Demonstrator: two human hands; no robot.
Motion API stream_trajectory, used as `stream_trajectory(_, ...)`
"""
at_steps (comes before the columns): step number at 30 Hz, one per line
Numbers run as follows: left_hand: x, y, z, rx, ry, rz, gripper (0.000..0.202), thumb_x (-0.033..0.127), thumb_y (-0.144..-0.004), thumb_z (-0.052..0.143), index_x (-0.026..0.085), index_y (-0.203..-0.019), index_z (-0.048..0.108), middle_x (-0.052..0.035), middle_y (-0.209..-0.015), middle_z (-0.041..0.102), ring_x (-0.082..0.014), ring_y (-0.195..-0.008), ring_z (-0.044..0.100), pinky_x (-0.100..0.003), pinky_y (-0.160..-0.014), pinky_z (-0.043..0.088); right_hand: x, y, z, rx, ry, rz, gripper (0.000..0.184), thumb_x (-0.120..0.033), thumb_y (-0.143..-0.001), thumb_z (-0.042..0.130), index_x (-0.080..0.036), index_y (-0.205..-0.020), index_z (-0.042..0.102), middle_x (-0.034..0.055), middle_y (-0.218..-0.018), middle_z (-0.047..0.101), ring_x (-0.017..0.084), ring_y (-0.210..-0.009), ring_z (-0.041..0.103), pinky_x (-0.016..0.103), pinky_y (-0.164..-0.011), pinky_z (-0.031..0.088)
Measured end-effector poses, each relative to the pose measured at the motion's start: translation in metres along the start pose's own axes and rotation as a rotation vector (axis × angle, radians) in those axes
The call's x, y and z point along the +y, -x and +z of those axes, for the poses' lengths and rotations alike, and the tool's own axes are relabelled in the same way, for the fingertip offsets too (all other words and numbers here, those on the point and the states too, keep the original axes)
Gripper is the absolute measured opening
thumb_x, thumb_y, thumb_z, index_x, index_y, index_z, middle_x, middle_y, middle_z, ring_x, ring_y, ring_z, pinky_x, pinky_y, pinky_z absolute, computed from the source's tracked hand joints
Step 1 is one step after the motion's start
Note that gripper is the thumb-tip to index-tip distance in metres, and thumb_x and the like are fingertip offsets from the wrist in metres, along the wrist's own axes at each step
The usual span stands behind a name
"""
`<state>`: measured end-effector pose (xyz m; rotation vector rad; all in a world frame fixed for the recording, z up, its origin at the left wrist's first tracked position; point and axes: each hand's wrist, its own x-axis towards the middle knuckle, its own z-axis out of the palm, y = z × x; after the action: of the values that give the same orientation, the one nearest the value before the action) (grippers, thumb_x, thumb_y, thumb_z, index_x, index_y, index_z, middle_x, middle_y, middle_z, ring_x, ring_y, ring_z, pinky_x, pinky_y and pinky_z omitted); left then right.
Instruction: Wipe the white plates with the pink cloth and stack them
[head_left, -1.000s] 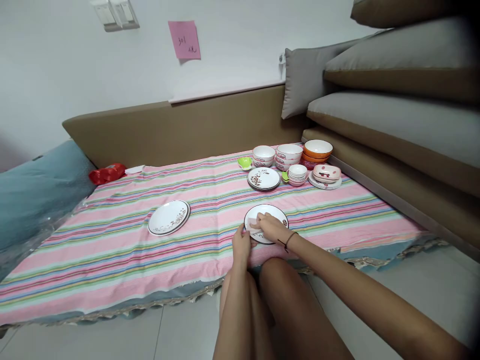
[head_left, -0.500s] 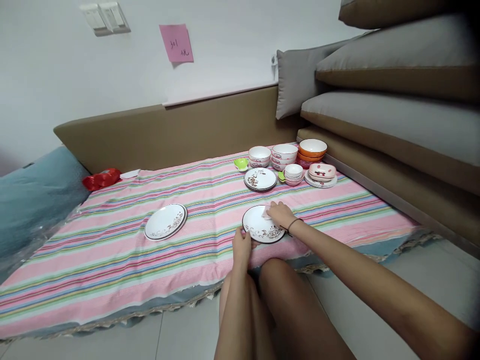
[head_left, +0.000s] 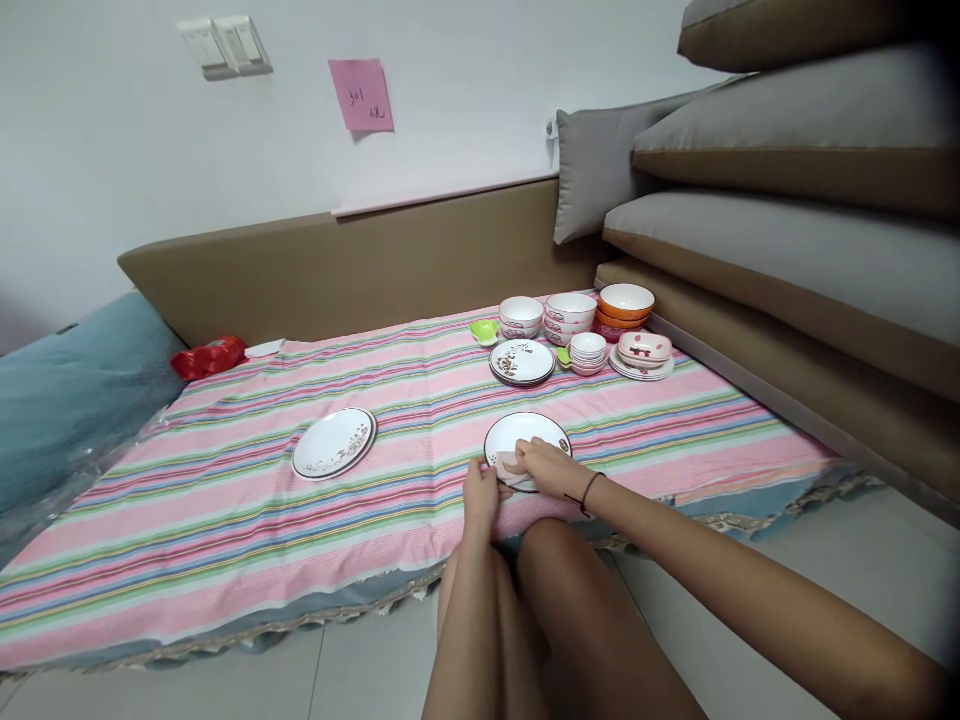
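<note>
A white plate [head_left: 525, 428] with a dark rim and brown flowers is in front of my knees, at the near side of the striped cloth. My left hand [head_left: 482, 488] grips its left edge, thumb on top and fingers underneath. Pressed onto the plate's face is a pale folded tissue or wipe [head_left: 511, 468], pinched in my right hand [head_left: 546, 466]. That hand and the wipe cover the lower part of the flower pattern. Further left, two similar plates [head_left: 334, 443] lie stacked. Behind the held plate is another stack of flowered plates [head_left: 522, 361].
Stacked white bowls [head_left: 521, 312], orange bowls [head_left: 627, 300], small bowls [head_left: 588, 345] and pink-dotted dishes [head_left: 645, 347] stand at the back right, with a green leaf-shaped dish [head_left: 484, 331]. A red bundle [head_left: 208, 357] lies far left. Large cushions [head_left: 780, 235] are piled on the right.
My right hand has slid the wipe from the plate's upper right down to its lower left. The left hand keeps its grip on the edge. The view has shifted slightly.
</note>
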<state>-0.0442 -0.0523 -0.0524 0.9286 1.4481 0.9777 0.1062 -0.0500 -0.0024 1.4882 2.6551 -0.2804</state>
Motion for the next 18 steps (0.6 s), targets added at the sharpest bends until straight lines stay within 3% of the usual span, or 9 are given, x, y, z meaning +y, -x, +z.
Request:
stream_trajectory(4, 0.0, 0.001, 0.001, 0.002, -0.017, 0.026, 0.025, 0.012, -0.083, 0.045, 0.017, -0.107, 0.051, -0.0003, -0.066, 0.064, -0.0149, -0.049, 0.062, -0.029, -0.051, 0.054, 0.013, 0.03, 0.005, -0.002, 0.024, -0.043, 0.048, -0.003, -0.087, 0.04, -0.028, -0.121, 0.063, 0.0099, -0.104, 0.057, 0.021, -0.092, 0.05, 0.029, -0.078, 0.036)
stream_trajectory(7, 0.002, 0.002, 0.001, -0.007, -0.018, 0.034, 0.024, 0.013, -0.083, 0.046, 0.018, -0.107, 0.051, 0.0007, -0.063, 0.062, -0.0155, -0.049, 0.062, -0.029, -0.051, 0.054, 0.027, 0.042, 0.006, 0.018, 0.112, 0.046, 0.04, -0.011, -0.091, 0.042, -0.03, -0.118, 0.064, 0.0099, -0.103, 0.058, 0.023, -0.095, 0.05, 0.03, -0.079, 0.036)
stream_trajectory(9, 0.003, 0.004, 0.002, -0.014, -0.008, 0.035, 0.025, 0.013, -0.084, 0.046, 0.018, -0.108, 0.051, 0.0008, -0.063, 0.063, -0.0157, -0.05, 0.063, -0.029, -0.051, 0.054, 0.035, 0.042, 0.004, 0.035, 0.161, 0.143, 0.033, -0.015, -0.092, 0.044, -0.026, -0.115, 0.065, 0.0122, -0.105, 0.058, 0.025, -0.098, 0.051, 0.032, -0.081, 0.036)
stream_trajectory(14, 0.005, 0.007, 0.003, -0.041, 0.036, 0.022, 0.024, 0.016, -0.087, 0.045, 0.017, -0.11, 0.051, -0.0013, -0.066, 0.066, -0.0174, -0.052, 0.066, -0.03, -0.054, 0.055, 0.042, 0.011, -0.001, 0.077, 0.178, 0.315, 0.035, -0.009, -0.091, 0.035, -0.01, -0.116, 0.06, 0.0226, -0.113, 0.054, 0.031, -0.101, 0.051, 0.038, -0.08, 0.04)
stream_trajectory(18, 0.003, 0.005, 0.002, -0.053, 0.072, 0.005, 0.024, 0.018, -0.088, 0.045, 0.016, -0.112, 0.049, -0.0011, -0.061, 0.065, -0.0187, -0.052, 0.067, -0.03, -0.053, 0.054, 0.033, -0.029, -0.004, 0.083, 0.148, 0.333, 0.041, -0.008, -0.091, 0.032, -0.008, -0.124, 0.055, 0.0223, -0.116, 0.053, 0.03, -0.102, 0.051, 0.036, -0.078, 0.041)
